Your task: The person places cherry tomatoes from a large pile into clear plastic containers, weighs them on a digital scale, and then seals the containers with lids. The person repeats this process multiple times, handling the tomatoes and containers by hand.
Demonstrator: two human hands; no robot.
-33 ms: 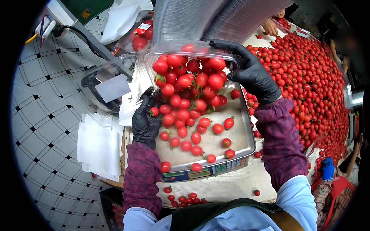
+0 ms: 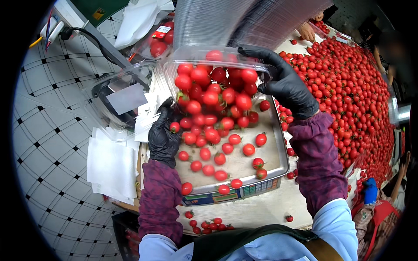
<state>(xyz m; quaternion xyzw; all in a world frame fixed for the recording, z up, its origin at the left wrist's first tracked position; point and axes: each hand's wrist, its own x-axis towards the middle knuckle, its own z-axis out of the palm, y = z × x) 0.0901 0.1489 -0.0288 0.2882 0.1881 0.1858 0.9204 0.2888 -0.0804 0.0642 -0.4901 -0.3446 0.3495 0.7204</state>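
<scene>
A clear plastic box [image 2: 183,54] full of cherry tomatoes [image 2: 211,96] is tilted over the metal pan [image 2: 274,152] of a scale [image 2: 237,194]. Tomatoes spill from it across the pan, some blurred by motion. My right hand [image 2: 287,82], in a black glove, grips the box at its right rim, thumb and fingers on either side. On the left, my gloved left hand [image 2: 164,139] curls at the box's side. Some of its fingers are hidden behind the box and tomatoes.
Stacked clear plastic boxes [image 2: 244,21] rise behind. A large heap of tomatoes [image 2: 344,95] covers the table's right; another person's hand [image 2: 306,32] is at its far edge. White paper sheets [image 2: 111,165] and an open plastic box [image 2: 115,98] lie left. Loose tomatoes [image 2: 211,225] lie in front.
Tomatoes in the box and on the pan have shifted slightly, several rolling to new spots. Both hands and the box are nearly where they were.
</scene>
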